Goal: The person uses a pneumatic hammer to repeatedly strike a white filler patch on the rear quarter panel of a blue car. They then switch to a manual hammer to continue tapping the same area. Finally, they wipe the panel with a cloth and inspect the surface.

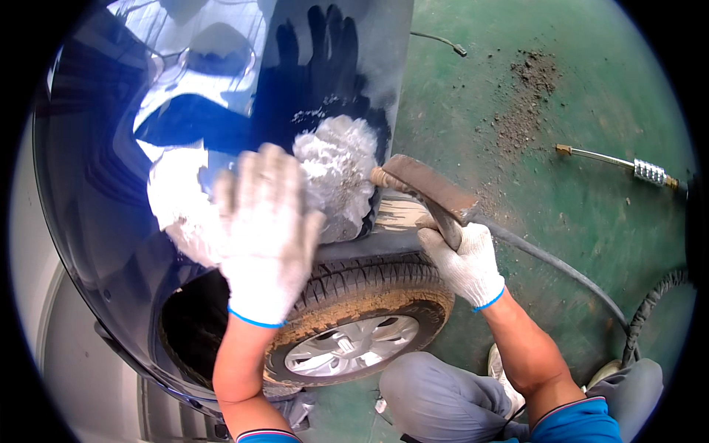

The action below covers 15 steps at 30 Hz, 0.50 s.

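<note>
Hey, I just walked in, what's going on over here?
The person's gloved right hand grips the handle of a hammer-like tool, its brown head by the edge of a dark blue car panel. The gloved left hand is open, slightly blurred, over rough white patches on that panel; whether it touches them is unclear. Next to the hands is a dirty tyre.

Car panel (pixel 221 125) left; hose (pixel 563 266) right (wheel (pixel 354 343) between them)
</note>
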Available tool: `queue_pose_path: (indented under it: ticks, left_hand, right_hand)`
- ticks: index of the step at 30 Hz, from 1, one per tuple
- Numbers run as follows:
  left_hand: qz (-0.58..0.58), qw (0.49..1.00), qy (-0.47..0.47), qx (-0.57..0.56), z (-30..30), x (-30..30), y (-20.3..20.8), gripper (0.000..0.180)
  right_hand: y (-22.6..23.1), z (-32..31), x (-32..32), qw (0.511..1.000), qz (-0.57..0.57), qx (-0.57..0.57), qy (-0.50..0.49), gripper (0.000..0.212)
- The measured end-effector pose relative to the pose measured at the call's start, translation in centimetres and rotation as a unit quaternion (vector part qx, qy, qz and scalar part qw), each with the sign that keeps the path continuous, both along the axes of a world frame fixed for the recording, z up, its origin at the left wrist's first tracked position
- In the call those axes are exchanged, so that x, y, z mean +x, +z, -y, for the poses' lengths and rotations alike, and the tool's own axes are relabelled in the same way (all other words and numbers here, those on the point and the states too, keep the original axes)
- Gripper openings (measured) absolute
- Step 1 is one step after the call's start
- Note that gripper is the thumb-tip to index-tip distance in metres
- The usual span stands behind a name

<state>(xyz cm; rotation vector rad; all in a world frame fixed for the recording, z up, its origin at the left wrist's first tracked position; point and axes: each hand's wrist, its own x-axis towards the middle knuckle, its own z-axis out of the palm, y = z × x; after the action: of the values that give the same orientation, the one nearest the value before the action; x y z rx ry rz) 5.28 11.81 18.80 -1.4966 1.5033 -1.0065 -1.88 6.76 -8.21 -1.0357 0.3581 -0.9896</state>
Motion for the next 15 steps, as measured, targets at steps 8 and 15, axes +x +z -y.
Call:
queue_pose_path:
  ticks: [8,15]
  left_hand:
    - [-0.035,0.989,-0.039,0.140,8.1,1.2,-2.6,0.059]
    - [0.086,0.985,-0.106,0.105,18.2,2.2,1.2,0.066]
  right_hand:
    - [1.2,3.5,-3.2,0.981,0.064,0.181,-0.034,0.015]
    - [3.3,6.9,-6.9,0.940,0.136,0.313,-0.015,0.016]
